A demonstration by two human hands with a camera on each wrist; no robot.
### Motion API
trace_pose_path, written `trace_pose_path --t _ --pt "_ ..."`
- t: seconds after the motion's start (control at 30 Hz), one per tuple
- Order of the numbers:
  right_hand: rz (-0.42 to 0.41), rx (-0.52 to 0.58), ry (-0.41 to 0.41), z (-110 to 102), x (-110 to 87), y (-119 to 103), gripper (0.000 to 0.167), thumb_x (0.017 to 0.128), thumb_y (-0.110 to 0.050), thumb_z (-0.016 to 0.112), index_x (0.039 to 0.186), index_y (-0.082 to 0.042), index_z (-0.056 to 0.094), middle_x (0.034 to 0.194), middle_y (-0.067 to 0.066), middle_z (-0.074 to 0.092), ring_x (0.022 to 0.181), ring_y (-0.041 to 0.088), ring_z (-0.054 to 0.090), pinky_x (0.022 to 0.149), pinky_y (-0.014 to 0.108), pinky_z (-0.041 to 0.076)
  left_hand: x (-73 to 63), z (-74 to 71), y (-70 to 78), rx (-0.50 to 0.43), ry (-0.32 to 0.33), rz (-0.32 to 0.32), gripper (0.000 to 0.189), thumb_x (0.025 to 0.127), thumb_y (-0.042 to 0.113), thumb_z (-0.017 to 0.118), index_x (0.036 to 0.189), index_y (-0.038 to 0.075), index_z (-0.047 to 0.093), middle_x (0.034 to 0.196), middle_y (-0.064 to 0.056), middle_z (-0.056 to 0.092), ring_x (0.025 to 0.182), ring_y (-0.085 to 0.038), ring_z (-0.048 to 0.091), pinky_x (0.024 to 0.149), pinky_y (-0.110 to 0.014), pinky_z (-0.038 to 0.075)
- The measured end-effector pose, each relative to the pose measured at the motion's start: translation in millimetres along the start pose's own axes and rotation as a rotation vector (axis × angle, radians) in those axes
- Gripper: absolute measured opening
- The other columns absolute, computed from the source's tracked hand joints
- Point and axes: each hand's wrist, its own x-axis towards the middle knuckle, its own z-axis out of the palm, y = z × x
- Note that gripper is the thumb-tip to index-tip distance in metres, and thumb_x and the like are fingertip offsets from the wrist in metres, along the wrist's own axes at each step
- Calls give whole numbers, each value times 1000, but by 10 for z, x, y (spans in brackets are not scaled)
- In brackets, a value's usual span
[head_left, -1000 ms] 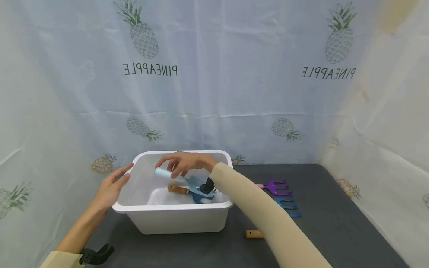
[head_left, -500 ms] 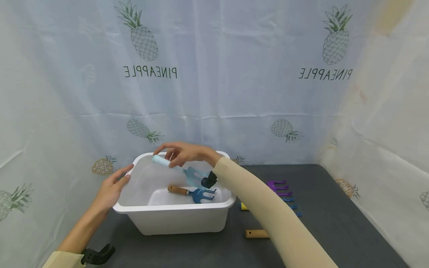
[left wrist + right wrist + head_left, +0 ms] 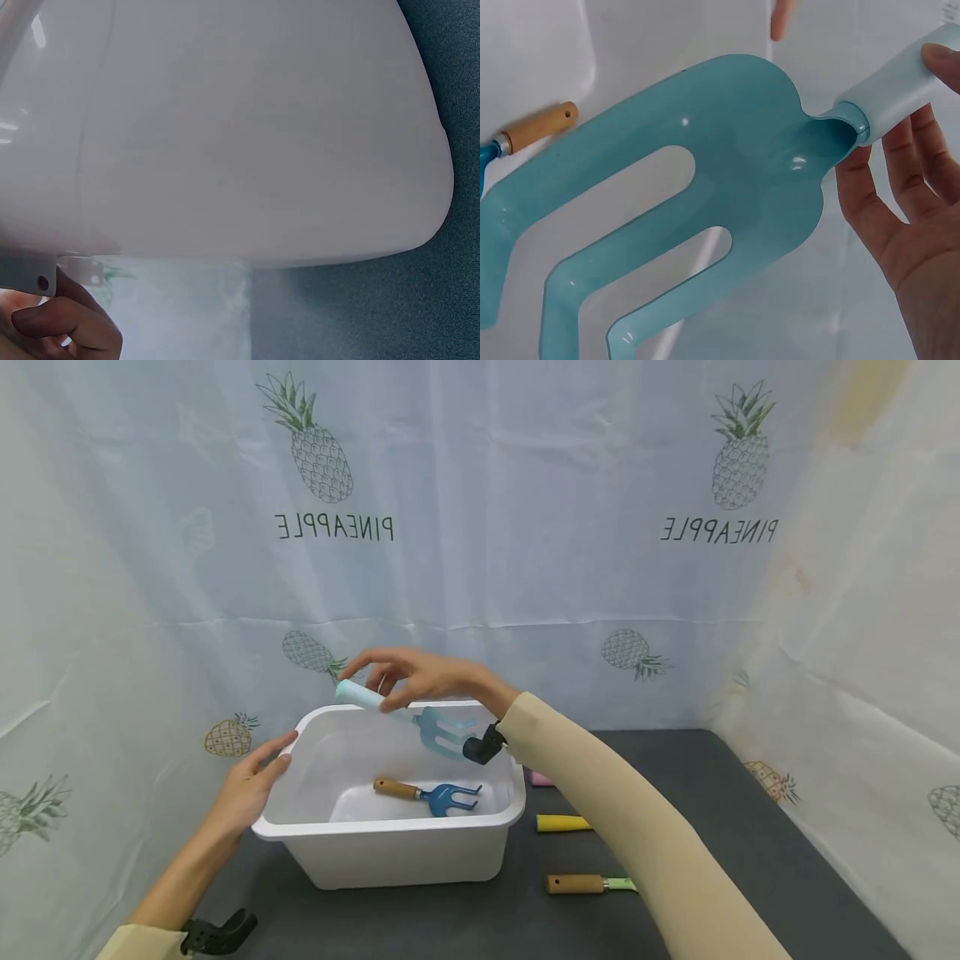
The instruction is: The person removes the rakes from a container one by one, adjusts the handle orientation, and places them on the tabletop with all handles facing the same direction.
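Note:
My right hand (image 3: 423,677) holds a light blue hand fork (image 3: 433,732) by its pale handle, over the white plastic tub (image 3: 390,852). In the right wrist view the thumb lies on the handle, with fingers on its other side, and the bent prongs point away from the hand. At the tub's left end my left hand (image 3: 243,789) grips the rim, its thumb and fingers on either side in the left wrist view. Inside the tub a dark blue hand fork (image 3: 442,798) with a wooden handle lies on the bottom.
On the dark table (image 3: 420,927), right of the tub, lie a wooden handle (image 3: 574,884) with a green neck, a yellow handle (image 3: 561,823) and a pink handle (image 3: 540,779). My right sleeve covers their other ends. A pineapple-print curtain (image 3: 480,560) hangs behind.
The light blue hand fork has risen in my right hand from low in the tub to rim height. The dark blue fork beneath has come into full view. My left hand stays on the rim.

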Motion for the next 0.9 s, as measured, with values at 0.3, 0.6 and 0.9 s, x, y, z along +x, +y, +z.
trace_pose_path --t 0.3,0.6,0.9 --pt "-85 -113 -3 -179 -354 -317 58 90 -2 65 147 -5 51 118 15 63 95 28 65 92 39 56 17 20 -2 20 3 6 59 113 39 36 164 12 28 167 -30 26 132 -51 55 75 -24 56" --pt "-70 -287 36 -381 -898 -455 53 93 -5 62 145 -12 56 123 6 63 102 25 64 84 40 60 4 15 -36 4 -4 0 59 113 39 36 164 12 27 166 -30 27 123 -41 64 74 -28 59" --pt "153 -449 65 -532 -1586 -440 53 96 -5 62 146 -21 59 124 2 65 112 20 59 90 40 59 -5 -4 -18 -36 -7 3 60 113 39 37 165 12 25 160 -35 35 100 -18 73 74 -36 62"
